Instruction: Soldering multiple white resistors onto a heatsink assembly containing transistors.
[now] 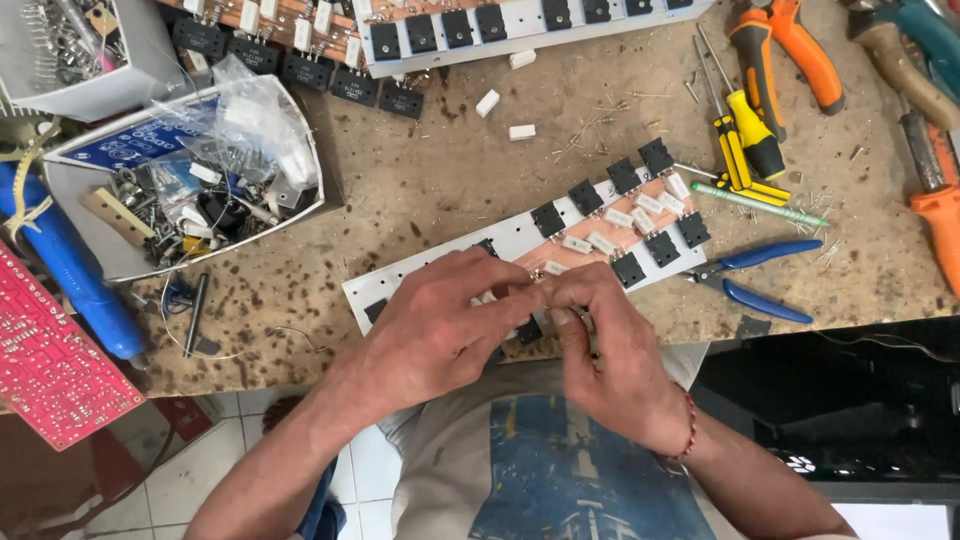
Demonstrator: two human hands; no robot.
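Both our hands meet over the near end of the white aluminium strip (520,238), which lies diagonally on the stained workbench (440,170) carrying black transistors (628,268) and white resistors (603,242). Our left hand (440,330) pinches a small metallic part (537,273); our right hand (605,350) closes around a thin tool (590,335). Blue pliers (760,280) lie well apart.

Left hand (440,325), right hand (610,350): fingertips pinched together, touching.
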